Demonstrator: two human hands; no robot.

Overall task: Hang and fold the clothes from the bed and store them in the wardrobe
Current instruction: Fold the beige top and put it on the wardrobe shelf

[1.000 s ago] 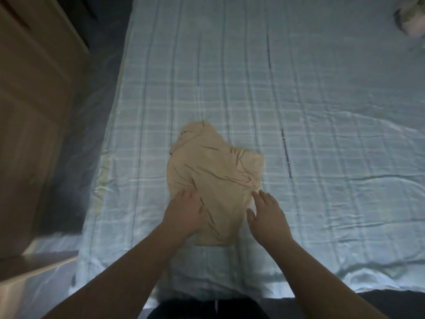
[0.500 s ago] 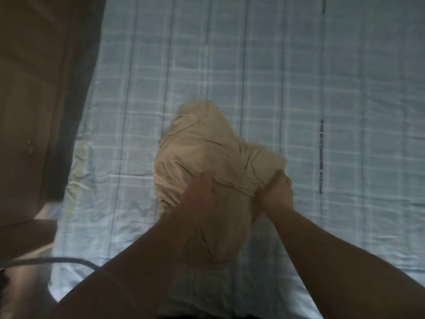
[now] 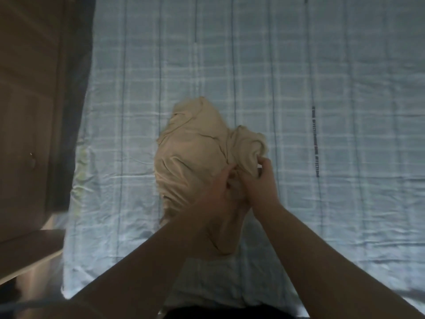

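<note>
Dim, blurry, crumpled beige garment (image 3: 195, 157) on the bed (image 3: 322, 65) toward its near edge, left hand (image 3: 216, 192) and right hand (image 3: 262, 183) both gripping its right side, fingertips buried in cloth, wardrobe (image 3: 34, 88) cut off left

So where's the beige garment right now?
Head view, centre: beige garment on the checked bedsheet, right of the wooden wardrobe, left hand and right hand gripping its right part.
</note>
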